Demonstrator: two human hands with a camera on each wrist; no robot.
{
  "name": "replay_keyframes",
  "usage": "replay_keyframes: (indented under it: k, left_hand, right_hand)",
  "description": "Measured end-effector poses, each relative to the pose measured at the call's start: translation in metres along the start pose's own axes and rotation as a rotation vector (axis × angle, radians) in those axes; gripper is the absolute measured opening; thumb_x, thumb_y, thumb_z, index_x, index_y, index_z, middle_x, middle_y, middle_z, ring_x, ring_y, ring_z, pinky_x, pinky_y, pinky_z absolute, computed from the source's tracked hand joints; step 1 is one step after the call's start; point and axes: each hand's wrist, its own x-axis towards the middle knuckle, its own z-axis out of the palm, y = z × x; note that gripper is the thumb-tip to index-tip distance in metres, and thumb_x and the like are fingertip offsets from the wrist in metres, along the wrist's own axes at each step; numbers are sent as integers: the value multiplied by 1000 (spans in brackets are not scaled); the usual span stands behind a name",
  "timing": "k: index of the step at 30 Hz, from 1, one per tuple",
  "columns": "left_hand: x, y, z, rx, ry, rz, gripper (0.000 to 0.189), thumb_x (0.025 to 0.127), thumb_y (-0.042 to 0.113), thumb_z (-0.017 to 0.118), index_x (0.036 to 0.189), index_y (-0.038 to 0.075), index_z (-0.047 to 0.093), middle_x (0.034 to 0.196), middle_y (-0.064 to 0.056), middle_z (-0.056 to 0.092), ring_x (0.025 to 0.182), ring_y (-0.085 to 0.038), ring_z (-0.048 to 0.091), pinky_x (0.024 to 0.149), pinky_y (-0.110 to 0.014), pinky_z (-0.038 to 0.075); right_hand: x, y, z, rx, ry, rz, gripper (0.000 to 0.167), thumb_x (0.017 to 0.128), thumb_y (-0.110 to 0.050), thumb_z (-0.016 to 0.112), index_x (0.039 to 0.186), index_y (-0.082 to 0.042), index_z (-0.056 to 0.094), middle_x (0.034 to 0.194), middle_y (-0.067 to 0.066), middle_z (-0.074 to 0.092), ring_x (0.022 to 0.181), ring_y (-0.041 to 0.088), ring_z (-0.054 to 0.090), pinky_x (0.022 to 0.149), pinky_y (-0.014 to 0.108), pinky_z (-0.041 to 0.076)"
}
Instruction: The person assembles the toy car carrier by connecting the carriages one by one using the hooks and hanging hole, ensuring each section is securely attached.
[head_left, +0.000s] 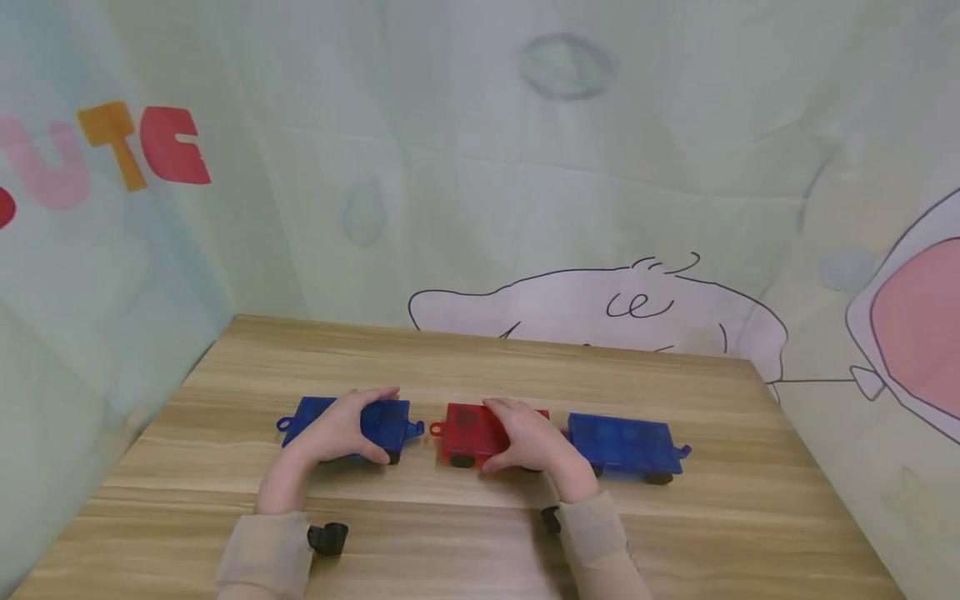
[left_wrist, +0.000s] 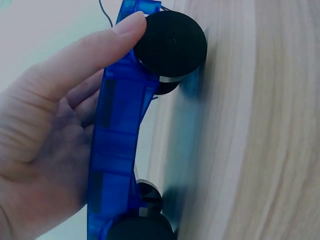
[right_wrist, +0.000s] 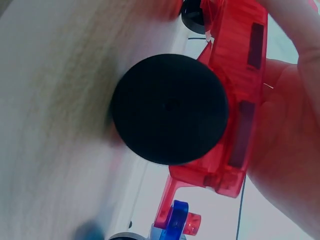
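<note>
My left hand grips a translucent blue toy train car from above, thumb on its near side by a black wheel. The car has a ring at its left end and a hook at its right. Just right of that hook is the ring of a red toy train car, a small gap between them. My right hand holds this red car across its top. Behind it, a second blue car stands at the right; its blue ring is around the red car's hook.
All three cars stand in a row on a wood-grain table. A printed cloth backdrop hangs along the table's back and sides. Black wrist cameras are strapped to both forearms.
</note>
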Motion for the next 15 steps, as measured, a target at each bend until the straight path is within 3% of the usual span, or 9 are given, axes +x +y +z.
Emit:
replay_keyframes:
  k: [15]
  left_hand:
    - [1, -4, 3, -1, 8, 29, 93, 65, 21, 91, 143, 0, 45, 145, -23, 48, 136, -46, 39, 109, -64, 31]
  right_hand:
    - [-2, 1, 0, -12, 14, -30, 87, 77, -37, 82, 147, -5, 41, 149, 15, 45, 133, 32, 47, 107, 50, 44]
